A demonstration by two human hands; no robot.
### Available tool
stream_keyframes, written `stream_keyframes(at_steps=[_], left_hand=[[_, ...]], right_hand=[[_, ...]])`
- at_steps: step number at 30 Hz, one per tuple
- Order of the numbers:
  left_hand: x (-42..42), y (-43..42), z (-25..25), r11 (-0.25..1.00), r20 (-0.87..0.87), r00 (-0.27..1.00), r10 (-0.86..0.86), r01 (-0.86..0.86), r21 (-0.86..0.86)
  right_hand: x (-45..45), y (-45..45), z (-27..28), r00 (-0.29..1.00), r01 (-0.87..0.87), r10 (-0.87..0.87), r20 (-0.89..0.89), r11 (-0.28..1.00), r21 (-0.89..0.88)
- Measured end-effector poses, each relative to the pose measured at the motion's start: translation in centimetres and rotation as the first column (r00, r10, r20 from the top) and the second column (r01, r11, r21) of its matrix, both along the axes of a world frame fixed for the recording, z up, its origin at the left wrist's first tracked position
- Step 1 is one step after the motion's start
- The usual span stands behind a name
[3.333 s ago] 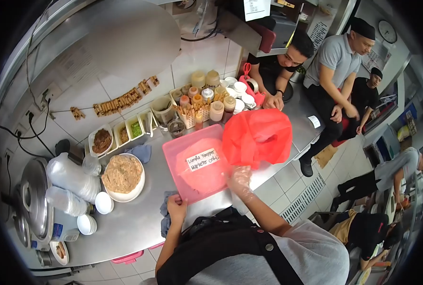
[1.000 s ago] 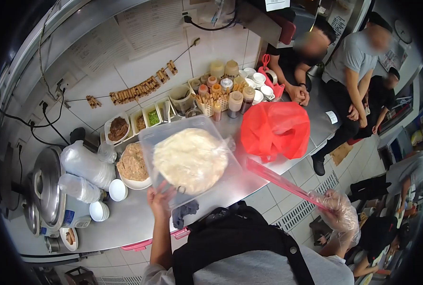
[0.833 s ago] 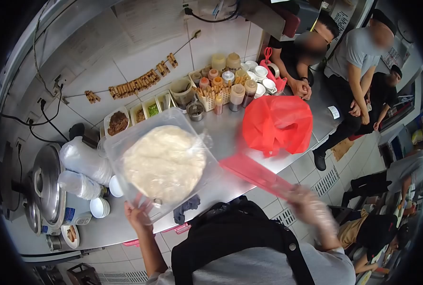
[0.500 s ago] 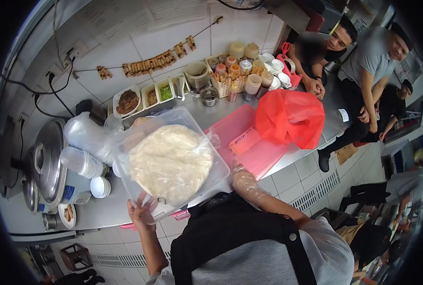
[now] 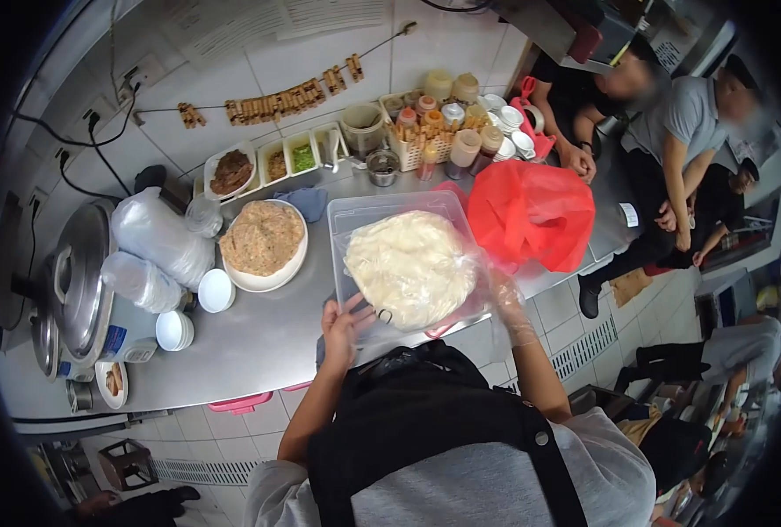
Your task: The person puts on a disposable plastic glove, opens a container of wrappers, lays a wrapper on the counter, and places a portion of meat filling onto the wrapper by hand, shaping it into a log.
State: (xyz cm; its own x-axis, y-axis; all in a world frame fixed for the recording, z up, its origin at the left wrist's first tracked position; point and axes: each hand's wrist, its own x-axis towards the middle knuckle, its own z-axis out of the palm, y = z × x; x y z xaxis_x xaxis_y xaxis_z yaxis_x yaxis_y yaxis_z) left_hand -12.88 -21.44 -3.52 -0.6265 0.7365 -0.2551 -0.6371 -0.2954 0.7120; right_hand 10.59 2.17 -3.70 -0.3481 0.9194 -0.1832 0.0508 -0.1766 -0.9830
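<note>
A clear plastic container [image 5: 352, 213] holds a pale, round, plastic-wrapped mass [image 5: 412, 270]. My left hand [image 5: 343, 332] grips the container's near left corner, its fingers seen through the plastic. At the right side, my right hand [image 5: 506, 301] in a clear plastic glove is closed on the container's edge. The pink lid lies mostly hidden beneath the container, with a pink edge showing. Right beside them stands a red plastic bag [image 5: 532, 216]. To the left a white bowl [image 5: 295, 266] is heaped with a ground mixture [image 5: 263, 238].
Behind are small food trays [image 5: 274, 164], sauce bottles [image 5: 465, 147], a metal cup [image 5: 382, 166] and a blue cloth [image 5: 305, 203]. Stacked cups [image 5: 175, 330] and a large lidded pot [image 5: 81, 290] stand left. Co-workers, one leaning on the counter [image 5: 576, 162], are at the right.
The clear container has moved right, over the pink lid, which was lowered to the counter. My right hand has shifted from the lid to the container's right side. The bowl is uncovered to view.
</note>
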Motion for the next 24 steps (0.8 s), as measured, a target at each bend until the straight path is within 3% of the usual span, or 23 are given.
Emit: stream_keyframes(at_steps=[2,4,5,6,7,8,10,12,14,15,18,20,21,23,24], left_hand=[[0.4,1.6,-1.7,1.000,-0.013,1.000,-0.026,0.026,-0.011],[-0.2,2.3,-3.2,0.964,-0.194,0.975,-0.107,0.055,-0.259],[-2.2,1.3,-7.9,0.860,-0.537,0.789,-0.298,-0.021,-0.509],[-2.4,1.1,-6.0,0.861,-0.539,0.785,-0.305,-0.015,-0.508],[-2.4,0.7,-1.7,0.704,-0.603,0.575,-0.553,-0.064,-0.707],[-2.4,0.3,1.2,0.513,-0.543,0.330,-0.772,-0.183,-0.839],[-2.7,0.5,2.8,0.511,-0.553,0.290,-0.781,-0.212,-0.833],[-2.8,3.2,5.3,0.659,-0.699,0.137,-0.702,-0.247,-0.711],[-2.6,6.9,4.0,0.817,-0.817,0.119,-0.564,-0.064,-0.573],[-2.0,9.0,3.9,0.842,-0.839,0.084,-0.538,0.018,-0.539],[0.5,14.8,3.4,0.878,-0.892,-0.113,-0.438,0.161,-0.451],[2.3,17.4,3.1,0.860,-0.876,-0.151,-0.458,0.174,-0.480],[2.8,18.5,2.6,0.861,-0.877,-0.152,-0.455,0.174,-0.477],[3.5,20.2,1.5,0.836,-0.853,-0.202,-0.481,0.188,-0.515],[3.4,20.6,1.2,0.837,-0.854,-0.203,-0.478,0.190,-0.513]], right_hand=[[1.8,0.7,0.1,0.910,-0.183,0.106,0.401,0.970,0.159],[2.2,0.2,1.4,0.875,-0.186,0.058,0.481,0.957,0.223],[2.1,-0.2,2.2,0.833,-0.207,0.017,0.554,0.937,0.282],[2.0,-0.4,2.7,0.834,-0.198,0.009,0.552,0.938,0.284],[1.9,-0.6,3.1,0.816,-0.188,-0.171,0.553,0.825,0.532],[1.8,-1.1,3.2,0.792,-0.190,-0.341,0.507,0.651,0.735],[1.0,-1.6,3.4,0.810,-0.179,-0.297,0.506,0.696,0.695],[-0.1,-1.1,2.7,0.834,-0.173,-0.246,0.494,0.733,0.657],[-1.2,-0.3,0.4,0.744,-0.314,-0.157,0.650,0.776,0.547],[-2.0,-0.5,0.3,0.746,-0.314,-0.155,0.647,0.775,0.548],[-3.5,-0.7,0.0,0.680,-0.332,-0.212,0.702,0.765,0.552],[-3.5,-0.3,-1.1,0.682,-0.311,-0.068,0.728,0.874,0.373],[-3.3,-0.2,-1.3,0.683,-0.310,-0.071,0.727,0.873,0.377],[-2.6,-0.4,-1.7,0.857,-0.225,-0.050,0.512,0.859,0.460],[-2.2,-0.5,-1.2,0.857,-0.222,-0.054,0.512,0.858,0.462]])
